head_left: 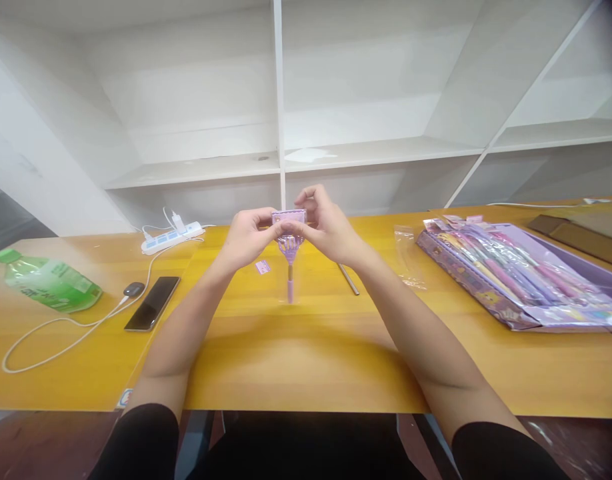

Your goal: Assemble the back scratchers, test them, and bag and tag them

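Both hands are raised above the yellow table and meet at a small packaged purple pen in a clear sleeve with a purple header card. My left hand pinches the left side of the card. My right hand pinches the right side, fingers curled over the top. The pen hangs down between them, its lower end just above the tabletop. A tiny purple scrap lies on the table below my left hand.
A purple box of similar packaged pens lies at the right, with a clear sleeve beside it. A thin metal rod lies near centre. At left are a green bottle, a black phone, a white cable and a power strip. White shelves stand behind.
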The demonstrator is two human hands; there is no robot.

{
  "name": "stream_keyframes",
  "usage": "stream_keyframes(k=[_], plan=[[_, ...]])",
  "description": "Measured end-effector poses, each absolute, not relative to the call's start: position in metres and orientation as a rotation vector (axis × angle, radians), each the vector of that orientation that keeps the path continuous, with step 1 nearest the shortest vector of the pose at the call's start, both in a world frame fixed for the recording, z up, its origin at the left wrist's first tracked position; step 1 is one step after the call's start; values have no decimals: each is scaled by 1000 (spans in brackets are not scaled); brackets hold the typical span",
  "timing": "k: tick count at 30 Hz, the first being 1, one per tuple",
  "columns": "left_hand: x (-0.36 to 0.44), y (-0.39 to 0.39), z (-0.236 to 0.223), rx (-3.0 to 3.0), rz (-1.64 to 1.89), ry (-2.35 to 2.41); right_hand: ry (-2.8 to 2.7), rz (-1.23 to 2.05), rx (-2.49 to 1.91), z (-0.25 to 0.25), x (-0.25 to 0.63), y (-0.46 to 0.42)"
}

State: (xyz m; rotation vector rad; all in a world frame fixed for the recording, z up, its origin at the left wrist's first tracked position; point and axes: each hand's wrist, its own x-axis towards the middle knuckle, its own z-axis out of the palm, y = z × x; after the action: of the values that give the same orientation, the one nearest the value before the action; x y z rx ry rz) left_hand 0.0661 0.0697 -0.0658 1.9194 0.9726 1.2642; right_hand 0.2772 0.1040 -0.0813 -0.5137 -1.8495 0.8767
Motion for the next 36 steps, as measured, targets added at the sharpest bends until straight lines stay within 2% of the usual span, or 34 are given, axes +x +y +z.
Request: stream_keyframes(k=[9, 36], plan=[[59, 77, -65, 1945, 1131, 957, -1934, 1037, -439, -79, 284, 107], [36, 63, -45, 1989, 810, 806, -2199, 968, -368, -68, 304, 106]])
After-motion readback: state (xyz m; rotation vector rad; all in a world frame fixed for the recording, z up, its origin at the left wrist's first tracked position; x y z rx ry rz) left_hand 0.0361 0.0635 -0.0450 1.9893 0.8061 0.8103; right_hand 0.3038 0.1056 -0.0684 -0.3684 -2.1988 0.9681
